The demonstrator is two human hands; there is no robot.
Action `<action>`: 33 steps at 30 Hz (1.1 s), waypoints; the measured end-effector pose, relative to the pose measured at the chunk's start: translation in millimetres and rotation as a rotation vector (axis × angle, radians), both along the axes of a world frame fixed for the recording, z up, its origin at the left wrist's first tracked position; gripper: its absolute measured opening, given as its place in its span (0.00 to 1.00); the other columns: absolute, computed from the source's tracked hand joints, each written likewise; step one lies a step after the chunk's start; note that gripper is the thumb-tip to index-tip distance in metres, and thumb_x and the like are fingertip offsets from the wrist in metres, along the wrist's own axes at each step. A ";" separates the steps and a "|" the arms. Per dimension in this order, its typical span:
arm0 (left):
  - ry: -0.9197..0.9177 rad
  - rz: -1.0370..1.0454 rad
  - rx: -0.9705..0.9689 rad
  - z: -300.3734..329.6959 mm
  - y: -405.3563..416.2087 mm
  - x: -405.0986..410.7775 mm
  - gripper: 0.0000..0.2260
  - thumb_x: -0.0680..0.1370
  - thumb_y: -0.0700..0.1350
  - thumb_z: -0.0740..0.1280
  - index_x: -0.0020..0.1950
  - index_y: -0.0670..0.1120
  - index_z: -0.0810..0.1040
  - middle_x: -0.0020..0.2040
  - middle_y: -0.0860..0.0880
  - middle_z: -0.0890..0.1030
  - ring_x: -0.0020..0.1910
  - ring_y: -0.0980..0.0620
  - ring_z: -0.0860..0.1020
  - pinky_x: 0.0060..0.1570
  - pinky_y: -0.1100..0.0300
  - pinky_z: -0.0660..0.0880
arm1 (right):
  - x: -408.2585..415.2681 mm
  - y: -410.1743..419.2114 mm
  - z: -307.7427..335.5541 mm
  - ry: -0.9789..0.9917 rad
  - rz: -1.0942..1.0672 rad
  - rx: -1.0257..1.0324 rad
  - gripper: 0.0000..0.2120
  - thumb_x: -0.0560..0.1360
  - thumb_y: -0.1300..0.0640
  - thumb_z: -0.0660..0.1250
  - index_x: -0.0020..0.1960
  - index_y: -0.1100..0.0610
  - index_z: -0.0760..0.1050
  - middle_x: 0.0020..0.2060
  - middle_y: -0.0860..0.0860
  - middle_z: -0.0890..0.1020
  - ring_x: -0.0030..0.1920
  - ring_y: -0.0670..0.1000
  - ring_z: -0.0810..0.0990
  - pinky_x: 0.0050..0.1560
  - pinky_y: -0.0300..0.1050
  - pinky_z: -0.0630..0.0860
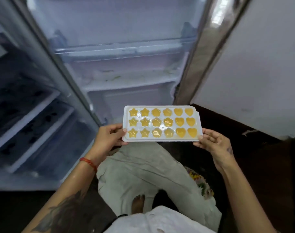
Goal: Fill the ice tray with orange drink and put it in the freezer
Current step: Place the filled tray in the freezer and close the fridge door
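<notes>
A white ice tray (199, 122) is held level in front of the open freezer (123, 76). Its star, flower and heart moulds hold orange drink. My left hand (108, 137) grips the tray's left short edge, thumb on the rim. My right hand (214, 143) grips the right short edge near its front corner. The freezer compartment stands just beyond the tray, with frosted white shelves and a drawer front (126, 100) below them. A little drink has pooled on the tray's flat top near the front right moulds.
The freezer door (34, 115) hangs open at the left, its racks facing me. A white wall (254, 68) rises at the right beside the metal door frame (202, 52). My legs in light trousers and a bare foot are below the tray on a dark floor.
</notes>
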State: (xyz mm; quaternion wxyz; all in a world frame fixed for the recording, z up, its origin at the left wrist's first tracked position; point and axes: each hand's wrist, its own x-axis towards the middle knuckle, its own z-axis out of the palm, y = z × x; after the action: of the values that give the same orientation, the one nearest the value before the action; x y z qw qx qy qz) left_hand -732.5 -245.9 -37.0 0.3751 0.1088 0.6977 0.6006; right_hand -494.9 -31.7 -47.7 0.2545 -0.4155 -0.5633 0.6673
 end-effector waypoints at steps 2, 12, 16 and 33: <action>0.002 0.096 -0.012 0.1 -14.9 -8.6 0.08 0.76 0.35 0.67 0.50 0.46 0.80 0.38 0.50 0.85 0.36 0.54 0.83 0.35 0.63 0.81 | -30.1 8.7 -4.1 0.008 0.099 -0.009 0.09 0.71 0.65 0.70 0.48 0.53 0.80 0.42 0.51 0.86 0.42 0.50 0.86 0.38 0.37 0.81; -0.053 0.601 -0.066 6.3 -86.2 -18.7 0.13 0.75 0.33 0.66 0.59 0.41 0.78 0.47 0.43 0.83 0.43 0.48 0.82 0.36 0.64 0.80 | -178.5 14.7 -12.0 0.030 0.609 -0.062 0.10 0.71 0.68 0.69 0.50 0.58 0.78 0.39 0.50 0.86 0.39 0.49 0.85 0.38 0.36 0.80; -0.050 0.780 -0.065 8.0 -115.8 -14.1 0.13 0.75 0.31 0.65 0.60 0.38 0.76 0.44 0.45 0.82 0.42 0.49 0.81 0.34 0.64 0.80 | -221.9 -8.7 -13.5 0.049 0.790 -0.092 0.09 0.72 0.67 0.69 0.49 0.56 0.79 0.41 0.50 0.86 0.41 0.50 0.85 0.40 0.37 0.81; -0.027 1.174 0.077 37.0 -245.5 -74.3 0.10 0.75 0.32 0.66 0.55 0.38 0.77 0.44 0.45 0.82 0.36 0.53 0.83 0.32 0.65 0.80 | -362.9 -150.7 19.6 0.169 0.982 -0.161 0.09 0.73 0.70 0.66 0.52 0.64 0.76 0.36 0.51 0.86 0.37 0.48 0.85 0.37 0.37 0.81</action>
State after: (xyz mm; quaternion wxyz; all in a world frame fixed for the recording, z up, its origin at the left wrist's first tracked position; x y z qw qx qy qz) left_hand -806.8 -491.4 -0.1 -0.0157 -0.2900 0.6140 0.7339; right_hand -857.8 -182.3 -28.2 -0.0775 -0.0644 -0.6164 0.7810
